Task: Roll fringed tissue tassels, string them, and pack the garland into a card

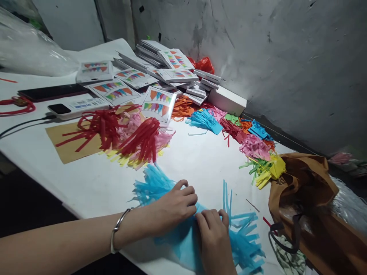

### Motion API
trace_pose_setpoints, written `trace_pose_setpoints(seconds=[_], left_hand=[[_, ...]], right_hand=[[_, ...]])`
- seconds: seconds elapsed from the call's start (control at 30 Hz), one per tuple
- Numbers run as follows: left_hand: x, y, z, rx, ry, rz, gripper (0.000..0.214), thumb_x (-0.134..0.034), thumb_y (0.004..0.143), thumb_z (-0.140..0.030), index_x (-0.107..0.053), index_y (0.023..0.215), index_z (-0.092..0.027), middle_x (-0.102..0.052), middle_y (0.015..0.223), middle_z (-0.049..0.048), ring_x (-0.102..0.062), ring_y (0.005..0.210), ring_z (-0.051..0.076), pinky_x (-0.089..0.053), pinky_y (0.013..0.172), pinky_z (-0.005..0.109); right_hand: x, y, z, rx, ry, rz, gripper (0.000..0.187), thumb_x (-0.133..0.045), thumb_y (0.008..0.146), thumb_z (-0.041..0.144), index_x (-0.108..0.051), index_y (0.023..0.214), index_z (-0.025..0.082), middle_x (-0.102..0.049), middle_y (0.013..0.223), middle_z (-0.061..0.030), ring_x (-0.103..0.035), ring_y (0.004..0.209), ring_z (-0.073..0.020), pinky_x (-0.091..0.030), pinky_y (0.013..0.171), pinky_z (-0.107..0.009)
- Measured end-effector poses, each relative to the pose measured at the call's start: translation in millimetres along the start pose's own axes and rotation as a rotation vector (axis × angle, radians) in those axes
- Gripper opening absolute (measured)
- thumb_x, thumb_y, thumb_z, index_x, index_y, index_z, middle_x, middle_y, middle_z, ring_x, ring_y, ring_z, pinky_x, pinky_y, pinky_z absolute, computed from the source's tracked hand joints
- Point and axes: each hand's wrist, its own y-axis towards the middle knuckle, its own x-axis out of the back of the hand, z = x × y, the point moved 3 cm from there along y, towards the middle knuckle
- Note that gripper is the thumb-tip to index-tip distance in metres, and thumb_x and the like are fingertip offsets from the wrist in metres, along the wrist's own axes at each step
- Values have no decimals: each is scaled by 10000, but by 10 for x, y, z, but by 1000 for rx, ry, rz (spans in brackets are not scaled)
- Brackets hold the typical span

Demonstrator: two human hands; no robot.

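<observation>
A sheet of blue tissue paper (pixel 183 244) with fringed ends lies on the white table in front of me, one fringe toward the far left and the other at the right. My left hand (pixel 174 202), a silver bracelet on its wrist, rests across the middle with curled fingers on the paper. Close beside it, my right hand (pixel 213 236) has its fingers bent and closed on the same sheet. The fingertips' exact hold is partly hidden. Beyond the left hand lies a heap of red tissue tassels (pixel 140 141) mixed with pink and yellow ones.
Several flat packs with bunting pictures (pixel 159 105) are piled at the back by the wall. Coloured tassels (pixel 254 147) line the right edge. A brown bag (pixel 301 191) stands at the right. A phone (pixel 54 91) and a white device (pixel 77 105) with a cable lie at left.
</observation>
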Motion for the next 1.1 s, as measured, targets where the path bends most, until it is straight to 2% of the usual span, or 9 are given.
trace_pose_setpoints(seconds=[0.1, 0.23, 0.33, 0.43, 0.57, 0.73, 0.83, 0.93, 1.1], left_hand=[[-10, -44, 13, 6, -14, -7, 204, -713, 829, -127, -553, 722, -196, -601, 749, -7, -497, 790, 194, -285, 876, 425], [-33, -143, 46, 35, -77, 12, 214, -744, 829, -149, -583, 702, -208, -617, 739, -15, -506, 789, 196, -279, 848, 415], [-54, -175, 35, 94, -87, 41, 164, -737, 827, -132, -622, 744, -213, -634, 764, -5, -521, 814, 207, -282, 839, 415], [-67, -142, 15, 233, -41, 70, 147, -701, 860, -155, -633, 735, -191, -643, 795, 20, -528, 817, 220, -295, 817, 419], [-65, -52, 2, 391, -29, 156, 147, -690, 870, -248, -664, 745, -176, -651, 860, 55, -546, 854, 249, -318, 805, 437], [-83, 22, 26, 463, -44, 257, 105, -689, 844, -222, -686, 752, -172, -655, 889, 67, -566, 896, 265, -332, 791, 444], [-101, 22, 45, 470, -66, 227, 57, -671, 845, -173, -672, 788, -174, -645, 886, 56, -564, 876, 250, -336, 779, 426], [-88, 2, 55, 427, -85, 155, 78, -658, 857, -130, -653, 809, -192, -631, 890, 39, -544, 841, 231, -323, 762, 406], [-25, -25, 37, 213, -111, 75, 179, -712, 843, -125, -639, 707, -217, -619, 896, 12, -510, 868, 219, -292, 829, 411]], right_hand=[[-37, -78, -9, 76, -90, 12, 473, -195, 1045, 131, -607, 825, 201, -619, 740, -27, -548, 744, -194, -332, 915, -398], [-55, -288, -66, 81, -59, -84, 385, -276, 1025, 122, -656, 995, 179, -688, 878, -71, -593, 906, -232, -349, 1001, -442], [-50, -394, -87, -6, -19, -93, 299, -363, 1011, 129, -648, 1055, 208, -693, 978, -65, -591, 1000, -246, -320, 1041, -487], [-28, -385, -88, -136, -32, -27, 169, -475, 973, 140, -615, 940, 230, -652, 975, -49, -574, 950, -239, -335, 992, -482], [-5, -304, -92, -286, -144, 52, 171, -466, 965, 147, -566, 858, 236, -623, 918, -49, -564, 915, -257, -325, 951, -501], [-1, -246, -104, -344, -282, 97, 126, -504, 941, 173, -574, 855, 231, -635, 952, -68, -562, 945, -292, -297, 972, -550], [-1, -181, -39, -201, -224, 9, 211, -441, 950, 98, -606, 995, 222, -644, 1017, -76, -569, 989, -267, -280, 1025, -526], [-44, -110, 36, -37, -69, -1, 284, -397, 941, 39, -613, 931, 223, -625, 849, -33, -566, 840, -213, -331, 954, -428], [-98, -83, 15, -95, 22, -8, 274, -413, 950, 65, -588, 817, 228, -578, 743, 3, -520, 726, -194, -318, 869, -391]])
